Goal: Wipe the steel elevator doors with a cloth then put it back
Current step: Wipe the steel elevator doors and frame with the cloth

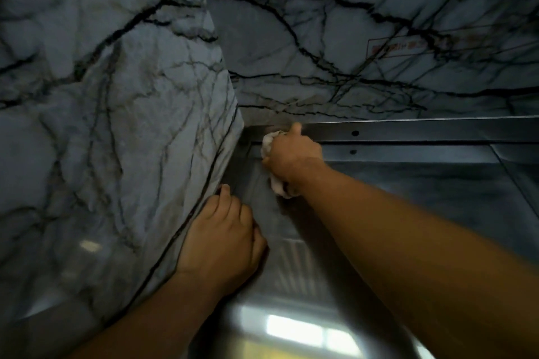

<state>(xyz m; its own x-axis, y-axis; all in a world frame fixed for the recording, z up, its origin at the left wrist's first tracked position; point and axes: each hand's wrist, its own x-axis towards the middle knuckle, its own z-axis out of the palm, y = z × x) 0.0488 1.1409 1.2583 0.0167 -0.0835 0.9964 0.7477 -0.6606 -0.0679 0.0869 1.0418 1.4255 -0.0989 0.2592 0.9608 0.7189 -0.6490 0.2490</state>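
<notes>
Nothing here is coming through clearly enough to read. High on the marble wall [335,38] above the door frame, toward the right, a small rectangular notice [399,46] with a thin red outline is showing, and reddish marks that look like a line of characters are running across it, but they are smearing into a blur and I am not making out a single letter or number. I cannot tell what script it is in. No other label, brand or number is showing on the marble or on the steel that I can see from this spot.
</notes>
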